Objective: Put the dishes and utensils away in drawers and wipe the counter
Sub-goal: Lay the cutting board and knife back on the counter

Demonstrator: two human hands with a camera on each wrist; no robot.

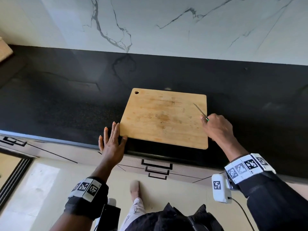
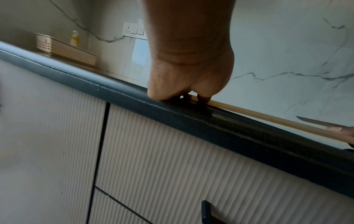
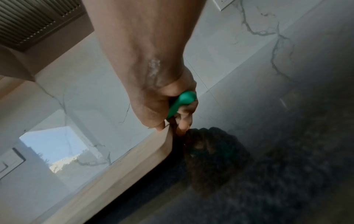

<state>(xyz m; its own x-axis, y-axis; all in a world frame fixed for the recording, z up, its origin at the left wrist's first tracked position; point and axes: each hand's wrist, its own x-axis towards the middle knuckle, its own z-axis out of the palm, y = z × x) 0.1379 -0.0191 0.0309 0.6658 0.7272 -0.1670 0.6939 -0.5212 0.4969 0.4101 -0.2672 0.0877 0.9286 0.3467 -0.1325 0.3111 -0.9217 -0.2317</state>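
A wooden cutting board point(image 1: 164, 118) with a hole in its far left corner lies on the black counter point(image 1: 66, 104), its front edge near the counter's lip. My left hand point(image 1: 111, 139) lies flat with straight fingers at the board's front left corner, thumb touching the board edge point(image 2: 249, 112). My right hand point(image 1: 216, 126) grips a knife by its green handle point(image 3: 181, 104) at the board's right edge; the thin blade point(image 1: 200, 111) points away over the board. The blade tip point(image 2: 314, 122) shows in the left wrist view.
Ribbed pale drawers with black handles point(image 1: 156, 165) sit under the counter below the board. A white marble wall point(image 1: 166, 22) backs the counter. In the left wrist view, a perforated cream basket point(image 2: 65, 49) and a spray bottle point(image 2: 74, 38) stand far along the counter.
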